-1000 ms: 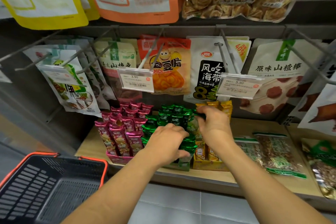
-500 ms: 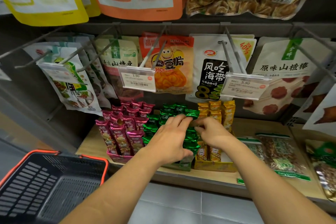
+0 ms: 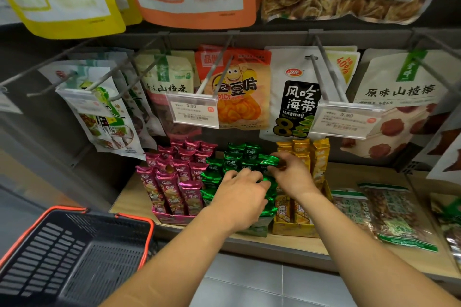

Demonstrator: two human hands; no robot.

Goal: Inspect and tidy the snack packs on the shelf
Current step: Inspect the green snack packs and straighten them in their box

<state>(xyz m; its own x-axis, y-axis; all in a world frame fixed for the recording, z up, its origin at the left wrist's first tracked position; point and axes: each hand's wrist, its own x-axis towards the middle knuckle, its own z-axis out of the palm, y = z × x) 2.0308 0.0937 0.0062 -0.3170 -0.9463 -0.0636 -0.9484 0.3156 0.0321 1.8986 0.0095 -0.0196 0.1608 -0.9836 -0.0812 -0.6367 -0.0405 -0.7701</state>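
Where the green snack packs (image 3: 233,163) stand on the shelf (image 3: 274,243) between pink packs (image 3: 174,182) and yellow packs (image 3: 301,149), the left hand (image 3: 240,198) lies palm-down on them, fingers bent among their tops, hold unclear. Just beyond, the right hand (image 3: 291,177) pinches the top of one green pack (image 3: 268,159).

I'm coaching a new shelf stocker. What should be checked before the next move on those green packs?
1. Right hand pinches one green pack by its top edge: ok.
2. Left hand has a grip on the green packs: cannot tell, its fingertips are hidden among them.
3. Front rows of the green packs stand straight: cannot tell, both hands cover them.
4. Pink packs stand upright in their tray: ok.
5. Yellow packs stand upright in their box: ok.
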